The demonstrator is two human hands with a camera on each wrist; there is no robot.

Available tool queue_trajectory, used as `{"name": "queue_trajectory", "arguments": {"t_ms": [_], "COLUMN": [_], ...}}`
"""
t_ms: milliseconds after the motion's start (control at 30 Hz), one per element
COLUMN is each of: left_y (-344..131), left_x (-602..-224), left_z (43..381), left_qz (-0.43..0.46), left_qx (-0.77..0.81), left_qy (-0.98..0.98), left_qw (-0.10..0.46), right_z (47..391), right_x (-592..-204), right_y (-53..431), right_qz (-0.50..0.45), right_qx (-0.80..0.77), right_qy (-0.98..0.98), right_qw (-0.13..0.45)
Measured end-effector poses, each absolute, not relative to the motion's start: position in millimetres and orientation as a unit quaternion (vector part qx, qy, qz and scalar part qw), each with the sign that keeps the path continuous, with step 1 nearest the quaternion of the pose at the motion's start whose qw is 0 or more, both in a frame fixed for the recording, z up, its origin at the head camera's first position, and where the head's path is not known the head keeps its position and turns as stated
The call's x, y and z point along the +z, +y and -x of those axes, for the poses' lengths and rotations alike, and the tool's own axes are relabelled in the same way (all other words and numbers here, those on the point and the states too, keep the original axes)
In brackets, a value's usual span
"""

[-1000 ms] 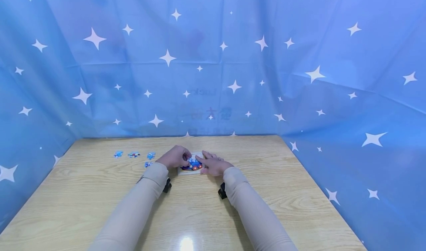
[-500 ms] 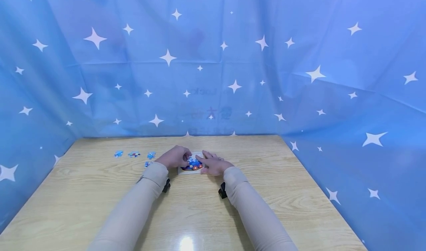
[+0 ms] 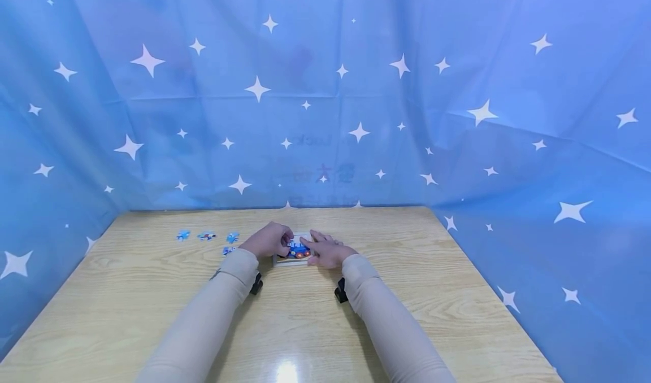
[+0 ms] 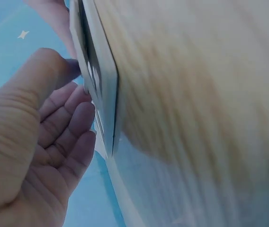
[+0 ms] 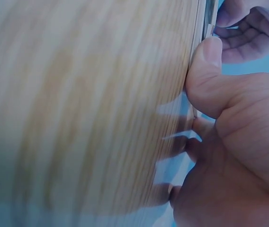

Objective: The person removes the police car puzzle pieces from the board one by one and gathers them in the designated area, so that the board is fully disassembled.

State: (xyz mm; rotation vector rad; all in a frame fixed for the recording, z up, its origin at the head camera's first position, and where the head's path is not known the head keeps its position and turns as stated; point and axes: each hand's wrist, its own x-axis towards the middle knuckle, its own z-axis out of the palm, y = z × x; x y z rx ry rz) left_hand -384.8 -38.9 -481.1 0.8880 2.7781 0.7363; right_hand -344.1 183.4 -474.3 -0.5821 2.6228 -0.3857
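Observation:
A small jigsaw puzzle (image 3: 299,252) with a blue train lies in a pale tray (image 3: 294,264) towards the back of the table. At its left side my left hand (image 3: 268,239) curls thumb and fingers at the puzzle's edge; in the left wrist view the thumb tip meets a thin panel (image 4: 76,35) tilted up from the tray. My right hand (image 3: 328,252) grips the right side, thumb (image 5: 209,54) at the near corner and fingers spread to the far side. The hands cover both side edges of the tray.
Several loose blue puzzle pieces (image 3: 232,237) lie on the wooden table (image 3: 305,326) to the left of my left hand. One piece (image 3: 229,251) is close to the left wrist. A blue star-patterned curtain (image 3: 325,89) hangs behind the table and along its sides.
A gap now shows along the near rim of the tray, where the puzzle's front edge has lifted a little. Both hands keep nearly the same place.

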Motion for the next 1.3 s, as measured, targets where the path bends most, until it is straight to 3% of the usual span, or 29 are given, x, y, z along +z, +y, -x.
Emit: {"name": "queue_trajectory", "arguments": {"t_ms": [833, 1100, 1300], "left_y": [-38.6, -38.1, -37.3], "left_x": [-479.9, -480.1, -480.9], "left_z": [380.0, 381.9, 383.2], "left_qz": [-0.277, -0.290, -0.285], "left_qx": [0.246, 0.241, 0.239], "left_qy": [0.926, 0.924, 0.926], "left_qw": [0.076, 0.067, 0.066], "right_z": [348.7, 347.9, 345.8], "right_x": [-470.1, -474.7, -474.3], "right_y": [179.4, 160.6, 160.5], "right_qz": [0.184, 0.136, 0.142], "right_qx": [-0.200, -0.183, -0.185], "right_qy": [0.938, 0.963, 0.962], "right_qw": [0.217, 0.146, 0.139]}}
